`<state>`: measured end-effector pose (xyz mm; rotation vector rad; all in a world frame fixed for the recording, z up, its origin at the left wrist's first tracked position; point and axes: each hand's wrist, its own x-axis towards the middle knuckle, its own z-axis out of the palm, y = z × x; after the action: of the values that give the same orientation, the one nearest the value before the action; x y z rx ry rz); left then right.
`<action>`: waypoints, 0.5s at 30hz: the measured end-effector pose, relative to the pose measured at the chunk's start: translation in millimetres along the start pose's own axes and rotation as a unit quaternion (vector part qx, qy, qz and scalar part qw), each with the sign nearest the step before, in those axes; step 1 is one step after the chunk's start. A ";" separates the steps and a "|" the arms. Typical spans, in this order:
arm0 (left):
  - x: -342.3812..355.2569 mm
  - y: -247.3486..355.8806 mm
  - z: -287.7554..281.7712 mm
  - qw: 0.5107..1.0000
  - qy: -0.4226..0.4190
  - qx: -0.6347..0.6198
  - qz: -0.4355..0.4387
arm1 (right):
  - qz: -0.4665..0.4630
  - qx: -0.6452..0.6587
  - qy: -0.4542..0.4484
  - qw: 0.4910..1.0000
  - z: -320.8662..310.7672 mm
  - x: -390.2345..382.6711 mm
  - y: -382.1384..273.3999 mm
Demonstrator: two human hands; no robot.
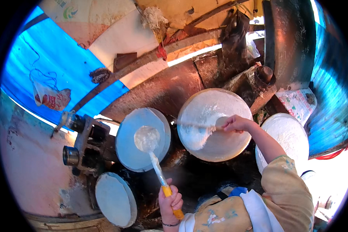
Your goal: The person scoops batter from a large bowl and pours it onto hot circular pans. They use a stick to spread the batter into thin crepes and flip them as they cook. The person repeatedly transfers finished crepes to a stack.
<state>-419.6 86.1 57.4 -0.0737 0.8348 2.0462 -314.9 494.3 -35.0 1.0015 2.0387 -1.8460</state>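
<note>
My left hand is closed round the yellow handle of a ladle. The ladle's round bowl is above or on a round, pale blue-grey disc; whether it touches cannot be told. To the right is a large round griddle, with white batter smeared over its left and middle part. Above this griddle, my right hand pinches one end of a thin wooden stick. The stick points left across the batter and is blurred along its length.
Another round pale disc sits at lower left, and a white-coated one at right, below my right forearm. A metal fixture with cylindrical knobs stands at left. A rusty pipe rises behind the griddle. Blue sheeting hangs at the back left.
</note>
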 end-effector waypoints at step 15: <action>-34.8 3.3 -22.0 0.998 0.010 -0.050 -0.039 | 0.006 0.140 0.088 0.986 25.3 -78.2 63.9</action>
<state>-406.9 46.8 54.4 -0.1795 0.7302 2.0161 -224.9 443.0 -45.7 1.2875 1.8913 -2.1494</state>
